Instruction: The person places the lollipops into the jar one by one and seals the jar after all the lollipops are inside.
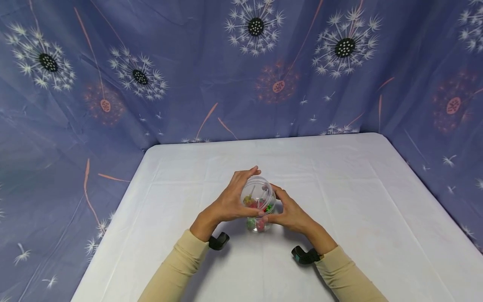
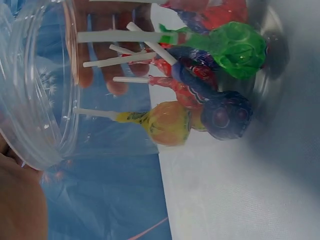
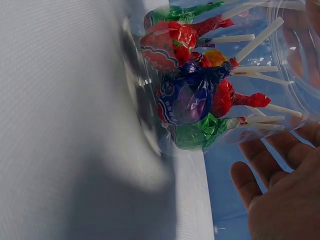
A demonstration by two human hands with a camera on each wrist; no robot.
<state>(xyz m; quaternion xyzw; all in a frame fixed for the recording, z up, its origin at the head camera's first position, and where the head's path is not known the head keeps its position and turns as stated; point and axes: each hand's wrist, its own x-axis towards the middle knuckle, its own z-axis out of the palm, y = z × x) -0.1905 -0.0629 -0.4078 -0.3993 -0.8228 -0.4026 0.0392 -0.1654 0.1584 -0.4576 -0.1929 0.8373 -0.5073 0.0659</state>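
A clear plastic jar (image 1: 259, 197) stands near the middle of the white table, between both hands. Wrapped lollipops lie inside it, among them a yellow lollipop (image 2: 170, 122), a green lollipop (image 2: 240, 49), a red lollipop (image 3: 167, 46) and a dark blue lollipop (image 3: 187, 97), their white sticks toward the mouth. My left hand (image 1: 230, 201) grips the jar around its round clear top, thumb at the near side and fingers at the far side. On the other side my right hand (image 1: 292, 213) holds the jar, thumb in front and fingers behind.
The white cloth-covered table (image 1: 181, 176) spreads around the jar. Behind and beside it hangs a blue curtain (image 1: 211, 71) with dandelion prints. Each wrist carries a small black camera, the left camera (image 1: 219, 241) and the right camera (image 1: 303, 255).
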